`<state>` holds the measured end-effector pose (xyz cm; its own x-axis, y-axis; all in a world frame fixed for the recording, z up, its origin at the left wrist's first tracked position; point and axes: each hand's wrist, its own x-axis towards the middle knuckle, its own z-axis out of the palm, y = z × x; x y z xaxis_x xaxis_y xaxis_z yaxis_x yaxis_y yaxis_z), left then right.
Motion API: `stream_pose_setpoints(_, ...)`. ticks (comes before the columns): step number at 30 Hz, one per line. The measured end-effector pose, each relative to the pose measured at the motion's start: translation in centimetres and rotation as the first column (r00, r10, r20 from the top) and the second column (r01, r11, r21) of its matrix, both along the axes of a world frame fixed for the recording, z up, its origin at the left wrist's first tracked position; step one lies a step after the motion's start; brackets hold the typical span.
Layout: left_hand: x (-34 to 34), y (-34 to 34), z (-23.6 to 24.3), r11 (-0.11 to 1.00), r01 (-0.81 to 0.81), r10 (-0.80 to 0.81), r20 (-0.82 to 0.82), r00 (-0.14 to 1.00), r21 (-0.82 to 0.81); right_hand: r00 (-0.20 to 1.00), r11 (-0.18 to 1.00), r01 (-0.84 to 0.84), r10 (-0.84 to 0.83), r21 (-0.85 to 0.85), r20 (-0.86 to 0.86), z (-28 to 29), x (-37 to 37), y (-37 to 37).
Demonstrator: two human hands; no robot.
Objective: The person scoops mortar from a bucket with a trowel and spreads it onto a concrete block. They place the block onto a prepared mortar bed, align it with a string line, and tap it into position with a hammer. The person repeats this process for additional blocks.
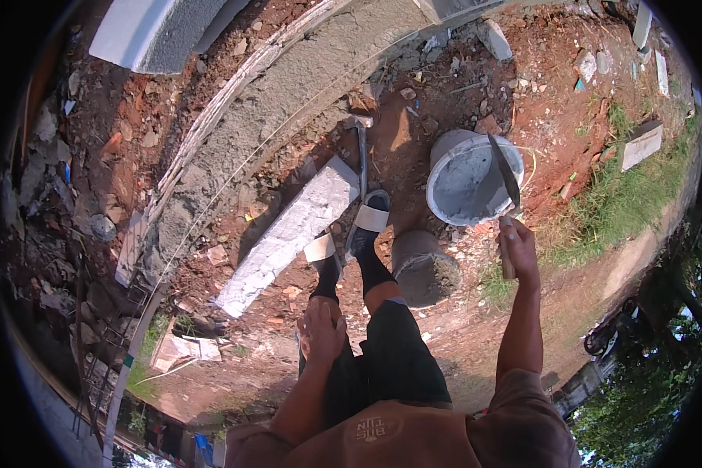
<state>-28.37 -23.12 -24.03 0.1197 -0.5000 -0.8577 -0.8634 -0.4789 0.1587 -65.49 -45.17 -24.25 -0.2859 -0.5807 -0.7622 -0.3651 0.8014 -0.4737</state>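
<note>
Trowel in right hand by the bucket; left hand on the leg

Right hand (519,243) closed around the pale wooden handle of a long, narrow, dark metal trowel (507,175). Blade points away from the body and overlaps the right side of a large, round, whitish-grey bucket (447,146); cannot tell whether metal touches rim. Grey, wet-looking mix lines the inside of that bucket.

Left hand (321,331) relaxed, fingers laid over the left leg near the knee.

Nearer than the large bucket, and left of it: a smaller, mortar-crusted grey bucket (413,246), tipped a little toward the body, grey mortar (427,279) inside. It lies just right of the right foot.

Feet in dark socks and slippers with cream straps (373,218). A long, rough, whitish block (285,238) lies slantwise to their left, its far end near the right slipper. Beyond that slipper, a metal-headed hammer (363,156) lies beside the block's far end.

Farther off, a curved bed of grey mortar (288,109) sweeps from near left to far middle. Past it, far left, a smooth-faced pale block (148,35). Reddish, rubble-strewn soil around; green grass (600,226) to the right.
</note>
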Motion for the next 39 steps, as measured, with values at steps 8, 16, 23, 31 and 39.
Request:
stream_pose_setpoints(8,5.6,6.0,1.1,0.729,-0.667,0.659,-0.107,0.744,-0.152,0.956,0.927,-0.248,0.282,0.283,-0.086,-8.9,-5.8,5.6)
stream_pose_setpoints(16,16.1,29.5,-2.9,0.715,-0.699,0.693,0.163,0.703,-0.022,0.968,0.931,-0.249,0.246,-0.266,-0.044,-7.5,1.7,4.9)
stream_pose_setpoints(23,26.3,33.1,-14.2,0.851,-0.518,0.525,0.172,0.833,-0.089,0.980,0.987,-0.059,0.085,-0.149,0.180,-17.7,14.8,3.1)
stream_pose_setpoints(31,33.3,30.2,-27.0,0.614,-0.789,0.763,-0.234,0.603,-0.028,0.913,0.859,-0.257,0.365,-0.442,0.180,-32.6,21.1,-0.2)
stream_pose_setpoints(39,34.0,29.5,-27.4,0.511,-0.837,0.786,-0.285,0.548,-0.197,0.931,0.921,-0.086,0.210,-0.379,0.300,-35.1,26.0,-2.9)
